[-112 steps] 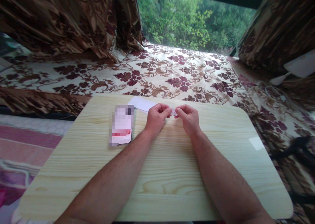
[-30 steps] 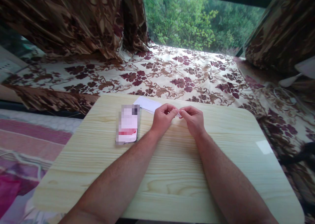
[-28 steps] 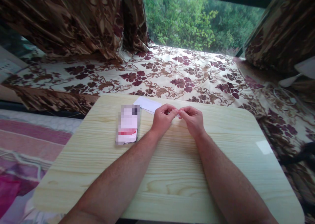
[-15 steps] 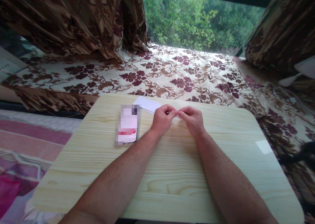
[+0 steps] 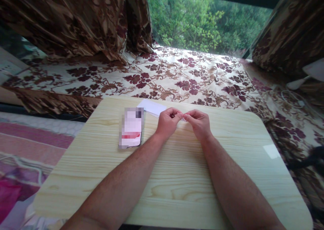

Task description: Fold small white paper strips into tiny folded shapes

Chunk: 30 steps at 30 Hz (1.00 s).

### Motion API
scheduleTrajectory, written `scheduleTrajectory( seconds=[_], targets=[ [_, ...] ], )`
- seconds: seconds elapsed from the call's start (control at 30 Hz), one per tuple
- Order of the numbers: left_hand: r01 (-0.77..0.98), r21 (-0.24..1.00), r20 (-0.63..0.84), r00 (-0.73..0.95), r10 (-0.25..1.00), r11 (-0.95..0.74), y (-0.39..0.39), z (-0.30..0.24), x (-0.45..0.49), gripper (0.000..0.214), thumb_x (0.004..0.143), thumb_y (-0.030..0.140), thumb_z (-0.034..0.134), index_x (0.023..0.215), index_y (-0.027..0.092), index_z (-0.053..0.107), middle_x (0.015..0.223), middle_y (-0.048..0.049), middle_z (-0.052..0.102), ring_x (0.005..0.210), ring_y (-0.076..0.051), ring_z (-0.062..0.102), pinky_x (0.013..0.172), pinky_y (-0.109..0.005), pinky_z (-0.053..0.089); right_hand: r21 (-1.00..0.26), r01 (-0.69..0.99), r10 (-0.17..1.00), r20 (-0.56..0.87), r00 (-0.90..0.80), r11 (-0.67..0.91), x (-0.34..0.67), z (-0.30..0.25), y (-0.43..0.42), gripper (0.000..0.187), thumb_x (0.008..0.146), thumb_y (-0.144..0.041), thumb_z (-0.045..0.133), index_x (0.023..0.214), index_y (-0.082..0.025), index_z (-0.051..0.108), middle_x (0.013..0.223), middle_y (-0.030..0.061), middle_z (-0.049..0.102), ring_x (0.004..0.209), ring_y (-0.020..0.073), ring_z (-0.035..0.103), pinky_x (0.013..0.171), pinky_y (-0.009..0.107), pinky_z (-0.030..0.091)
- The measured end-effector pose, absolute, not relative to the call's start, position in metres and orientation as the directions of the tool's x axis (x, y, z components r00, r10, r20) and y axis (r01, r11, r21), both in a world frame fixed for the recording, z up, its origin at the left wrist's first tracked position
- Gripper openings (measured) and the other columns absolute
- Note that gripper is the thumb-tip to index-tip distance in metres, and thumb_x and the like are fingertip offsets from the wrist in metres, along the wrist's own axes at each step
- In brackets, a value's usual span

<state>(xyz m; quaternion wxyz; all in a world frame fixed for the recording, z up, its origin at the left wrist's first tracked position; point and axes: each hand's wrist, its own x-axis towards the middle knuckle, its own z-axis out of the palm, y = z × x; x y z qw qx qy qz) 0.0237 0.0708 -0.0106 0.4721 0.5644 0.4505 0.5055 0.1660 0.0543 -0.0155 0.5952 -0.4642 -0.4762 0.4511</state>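
My left hand [image 5: 168, 121] and my right hand [image 5: 198, 122] rest together on the far half of a light wooden table [image 5: 177, 176]. Both pinch a small white piece of paper [image 5: 184, 118] between thumbs and fingertips; most of it is hidden by the fingers. A white sheet of paper [image 5: 152, 107] lies flat just behind my left hand. A phone [image 5: 131, 127] with a blurred screen lies to the left of that hand.
A floral cream and maroon cloth [image 5: 177, 75] covers the ledge behind the table, with brown curtains [image 5: 76, 21] on both sides of a window onto trees. A white cable [image 5: 291, 96] lies at the right. A pink patterned bedspread [image 5: 22, 152] lies at the left.
My fingertips have drawn closer together, so less of the small white paper shows than 3.7 s ago. The view has shifted a little since then. The phone and the sheet stay put.
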Motion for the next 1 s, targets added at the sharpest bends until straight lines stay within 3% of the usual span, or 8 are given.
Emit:
scheduleTrajectory(
  seconds=[0.17,0.53,0.63,0.77,1.0],
  targets=[
    [0.008,0.989,0.147,0.111,0.983,-0.149,0.0709,-0.0128,0.0232,0.021,0.080,0.037,0.067,0.083,0.017,0.068,0.075,-0.0011,0.066,0.066,-0.013,0.057,0.063,-0.026,0.045,-0.977,-0.122,0.970,0.153,0.189,0.177,0.1668,-0.0173,0.0562,0.010,0.071,-0.027,0.079,0.071,-0.019,0.073,0.065,0.0005,0.069,0.059,0.0126,0.059,0.061,0.027,0.047],
    [-0.105,0.989,0.107,0.045,0.993,-0.101,0.0734,-0.0154,0.0242,0.018,0.077,0.035,0.067,0.075,0.017,0.066,0.070,-0.0008,0.064,0.063,-0.012,0.057,0.061,-0.025,0.046,-0.990,-0.048,0.979,0.122,0.165,0.131,0.1678,-0.0196,0.0577,0.014,0.073,-0.033,0.074,0.074,-0.019,0.071,0.067,0.0005,0.068,0.059,0.0131,0.060,0.059,0.027,0.050],
    [-0.137,0.987,0.097,0.078,0.992,-0.085,0.0729,-0.0133,0.0244,0.019,0.076,0.035,0.069,0.083,0.017,0.068,0.071,-0.0005,0.064,0.062,-0.012,0.058,0.061,-0.025,0.047,-0.991,-0.037,0.978,0.123,0.170,0.131,0.1682,-0.0200,0.0583,0.014,0.073,-0.033,0.073,0.073,-0.019,0.070,0.067,-0.0001,0.067,0.058,0.0127,0.059,0.059,0.027,0.050],
    [-0.158,0.982,0.120,0.121,0.985,-0.100,0.0725,-0.0121,0.0261,0.036,0.069,0.027,0.076,0.102,0.018,0.066,0.076,0.0014,0.063,0.067,-0.011,0.059,0.063,-0.023,0.047,-0.988,-0.068,0.971,0.119,0.207,0.136,0.1682,-0.0187,0.0593,0.015,0.073,-0.033,0.073,0.073,-0.020,0.066,0.064,-0.0021,0.064,0.055,0.0118,0.057,0.056,0.026,0.049],
    [-0.225,0.971,0.087,0.005,0.996,-0.083,0.0756,-0.0167,0.0274,0.033,0.068,0.025,0.075,0.097,0.015,0.064,0.074,0.0014,0.063,0.064,-0.011,0.059,0.061,-0.024,0.047,-0.989,0.021,0.977,0.145,0.154,0.143,0.1675,-0.0148,0.0573,0.013,0.076,-0.030,0.070,0.071,-0.019,0.066,0.056,-0.0029,0.061,0.051,0.0107,0.053,0.054,0.025,0.042]
  ],
)
